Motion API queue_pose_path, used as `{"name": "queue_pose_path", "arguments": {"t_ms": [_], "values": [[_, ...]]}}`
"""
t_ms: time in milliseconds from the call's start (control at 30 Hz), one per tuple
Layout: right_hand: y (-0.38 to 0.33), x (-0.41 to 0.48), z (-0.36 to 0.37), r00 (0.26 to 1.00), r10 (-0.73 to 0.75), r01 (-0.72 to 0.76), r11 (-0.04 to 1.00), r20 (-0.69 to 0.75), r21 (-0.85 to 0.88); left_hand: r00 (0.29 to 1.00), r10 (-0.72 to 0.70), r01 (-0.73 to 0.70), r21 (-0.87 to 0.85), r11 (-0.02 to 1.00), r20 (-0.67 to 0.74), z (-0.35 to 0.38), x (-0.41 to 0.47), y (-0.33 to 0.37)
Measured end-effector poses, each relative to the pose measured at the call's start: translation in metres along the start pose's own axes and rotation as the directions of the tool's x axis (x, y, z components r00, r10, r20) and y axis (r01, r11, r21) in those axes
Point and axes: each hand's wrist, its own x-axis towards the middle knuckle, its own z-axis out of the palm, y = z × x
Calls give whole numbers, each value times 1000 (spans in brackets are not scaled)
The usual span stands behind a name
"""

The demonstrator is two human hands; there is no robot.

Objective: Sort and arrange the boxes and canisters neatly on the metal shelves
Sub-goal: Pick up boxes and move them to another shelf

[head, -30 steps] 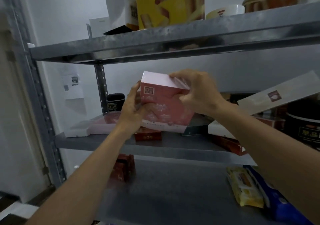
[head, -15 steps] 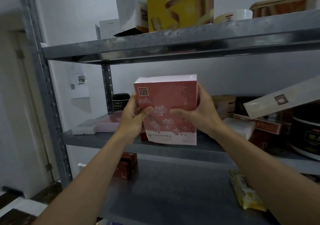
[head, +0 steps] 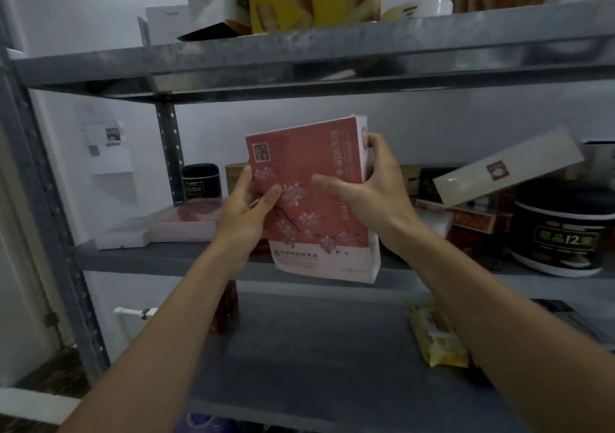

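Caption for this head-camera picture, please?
Left hand and right hand hold a pink blossom box before the middle shelf.

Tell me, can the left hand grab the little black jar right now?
Probably not yet: the left hand grips the pink flowered box, with the right hand. The little black jar stands near, only a low flat box before it, so a freed hand could likely reach.

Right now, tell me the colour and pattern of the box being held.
Pinkish red box with pale blossoms, white bottom band; head view.
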Motion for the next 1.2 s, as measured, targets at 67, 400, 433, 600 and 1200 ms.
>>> {"name": "queue_pose_path", "arguments": {"t_ms": [67,400,433,600,1200], "values": [[-2,-5,-7,1000,22,-22,1000,-12,-9,1000,4,-4,-15,1000,10,8,-1,-2],[-17,-90,-40,959,160,-173,984,-235,-38,973,-21,45,-97,994,231,52,-43,-1],[-20,-103,-44,946,165,-181,983,-280,-33,965,-23,53,-110,993,262,61,-51,-1],[-37,-178,-69,847,190,-264,961,-497,-82,892,-50,134,-156,979,448,108,-96,-9],[-35,-531,-157,135,55,-825,560,-989,-82,402,-286,496,56,867,870,291,-385,-78]]}}
